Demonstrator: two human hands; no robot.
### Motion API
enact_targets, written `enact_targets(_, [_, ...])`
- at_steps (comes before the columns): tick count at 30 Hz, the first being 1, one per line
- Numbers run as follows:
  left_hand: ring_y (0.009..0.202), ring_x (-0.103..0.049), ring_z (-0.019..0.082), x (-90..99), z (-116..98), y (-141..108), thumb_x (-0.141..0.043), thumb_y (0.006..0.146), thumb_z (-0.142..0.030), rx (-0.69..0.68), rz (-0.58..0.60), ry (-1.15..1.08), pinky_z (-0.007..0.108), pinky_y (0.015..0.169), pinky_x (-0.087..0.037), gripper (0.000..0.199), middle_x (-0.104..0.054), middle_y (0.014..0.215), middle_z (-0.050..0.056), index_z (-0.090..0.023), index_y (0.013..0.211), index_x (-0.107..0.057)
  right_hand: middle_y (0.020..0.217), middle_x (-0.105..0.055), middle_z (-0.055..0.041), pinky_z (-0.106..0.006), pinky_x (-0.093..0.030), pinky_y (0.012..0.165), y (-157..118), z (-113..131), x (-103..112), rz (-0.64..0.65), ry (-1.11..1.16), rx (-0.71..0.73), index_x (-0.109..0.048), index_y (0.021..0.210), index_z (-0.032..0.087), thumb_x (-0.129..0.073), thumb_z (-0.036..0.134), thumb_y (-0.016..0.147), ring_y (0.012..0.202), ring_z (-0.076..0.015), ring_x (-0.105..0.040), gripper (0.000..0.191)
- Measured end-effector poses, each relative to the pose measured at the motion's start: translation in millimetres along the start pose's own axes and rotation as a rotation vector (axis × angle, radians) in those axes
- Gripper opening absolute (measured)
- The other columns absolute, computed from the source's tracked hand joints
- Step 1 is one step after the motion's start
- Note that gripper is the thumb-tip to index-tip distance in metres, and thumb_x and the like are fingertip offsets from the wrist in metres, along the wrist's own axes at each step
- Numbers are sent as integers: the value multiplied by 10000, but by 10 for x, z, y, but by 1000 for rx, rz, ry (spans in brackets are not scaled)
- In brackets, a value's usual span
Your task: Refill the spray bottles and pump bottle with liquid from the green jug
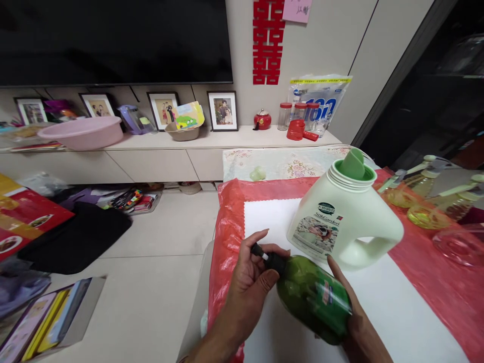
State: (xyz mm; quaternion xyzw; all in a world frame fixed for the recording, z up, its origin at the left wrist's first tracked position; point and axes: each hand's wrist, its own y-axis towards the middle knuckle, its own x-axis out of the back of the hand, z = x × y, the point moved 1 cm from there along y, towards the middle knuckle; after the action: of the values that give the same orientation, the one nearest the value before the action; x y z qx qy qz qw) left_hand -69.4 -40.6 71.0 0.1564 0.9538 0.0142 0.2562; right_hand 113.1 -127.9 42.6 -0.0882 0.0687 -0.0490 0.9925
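Over the white sheet (264, 217) on the desk (434, 272), we hold a green bottle (313, 297) that tips over to one side, with its top to the left and its bottom to the right and lower down. Our left hand (247, 285) is closed on the black pump (275, 262), with the thumb and fingers pinched around it. Our right hand (357, 320) is wrapped around the low end of the bottle, with one finger pointing up along its far side. Just behind the bottle stands a big pale green jug (351, 222) with a picture on its front and a handle hole on its right side. Its green cap (353, 164) sits tilted in the round mouth. We cannot tell if the bottle and the jug touch. Shiny red plastic (229, 222) goes around the white sheet, and past it we see a flowery cloth (298, 169) with a small pale green lump (257, 174) on it. Off to the right, we see clear spray bottles (423, 184) with yellow stuff in them, near a see-through pink dish (459, 247). Across from us is a long shelf (159, 142) with a pink tub (86, 132), some photos in frames (223, 112), a little red pot (262, 120) and jars with red lids (285, 117), all below a big black screen (113, 40) and red paper signs (267, 45) on the wall
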Motion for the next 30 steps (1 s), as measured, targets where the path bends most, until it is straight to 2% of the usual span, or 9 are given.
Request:
enact_targets(4, [1023, -630, 199, 14, 24, 26, -708, 880, -285, 2, -42, -9, 352, 923, -450, 524, -708, 1108, 51, -294, 1338, -455, 1260, -564, -218, -356, -496, 484, 30, -20, -78, -7, 197, -100, 72, 1604, 306, -144, 861, 911, 531, -193, -601, 914])
enact_targets(7, [1001, -634, 190, 18, 64, 46, -728, 856, -295, 19, -158, -29, 352, 931, -445, 520, -714, 1053, 32, -287, 1305, -466, 1365, -507, -198, -411, -588, 706, -26, -1, -82, -26, 13, -4, -72, 1623, 274, -369, 747, 966, 919, -296, -682, 862])
enact_targets(9, [1003, -639, 196, 15, 82, 51, -748, 835, -303, 26, -198, -42, 359, 933, -449, 531, -713, 1024, 23, -283, 1289, -473, 1510, -378, -138, -424, -555, 945, -75, 19, -76, -43, -124, 75, -134, 1617, 295, -498, 665, 964, 1247, -318, -552, 834])
enact_targets(12, [1010, -642, 202, 12, 81, 45, -750, 836, -309, 28, -175, -49, 369, 944, -445, 539, -713, 1021, 22, -282, 1296, -469, 1571, -291, -78, -432, -447, 1113, -113, 43, -77, -67, -215, 159, -116, 1616, 318, -580, 618, 944, 1405, -301, -389, 870])
enact_targets(16, [1031, -633, 199, 28, 44, 31, -714, 877, -295, 22, -46, -24, 355, 933, -440, 541, -713, 1076, 41, -290, 1343, -440, 1415, -493, -138, -406, -601, 729, -65, 34, -73, -45, 1, -14, -94, 1618, 339, -498, 751, 916, 1003, -313, -674, 909])
enact_targets(19, [1028, -628, 194, 39, 24, 36, -703, 889, -285, 13, -6, -7, 346, 920, -443, 545, -705, 1106, 47, -294, 1361, -432, 1195, -618, -178, -309, -474, 441, -18, 24, -114, 16, 250, -221, 43, 1605, 350, -362, 869, 886, 541, -219, -631, 975])
enact_targets(23, [1008, -635, 192, 31, 15, 62, -743, 855, -305, 17, -106, -49, 359, 939, -450, 563, -706, 1062, 37, -282, 1333, -447, 973, -652, -105, -304, -498, 567, -48, 88, -221, -57, 247, -162, 91, 1596, 304, -539, 821, 856, 633, -213, -646, 1101])
enact_targets(27, [1017, -646, 198, 19, 16, 71, -771, 829, -317, 43, -150, -84, 374, 970, -450, 589, -709, 1042, 35, -266, 1318, -447, 1042, -628, -70, -275, -488, 724, -135, 168, -222, -61, 128, -33, -92, 1591, 325, -729, 705, 796, 777, -176, -622, 1088])
enact_targets(30, [1016, -638, 191, 38, 23, 58, -765, 840, -322, 38, -85, -68, 366, 957, -449, 587, -706, 1079, 39, -276, 1331, -446, 802, -619, -73, -291, -456, 699, -129, 112, -95, 65, 87, -8, -300, 1547, 172, -617, 736, 860, 700, -190, -574, 944])
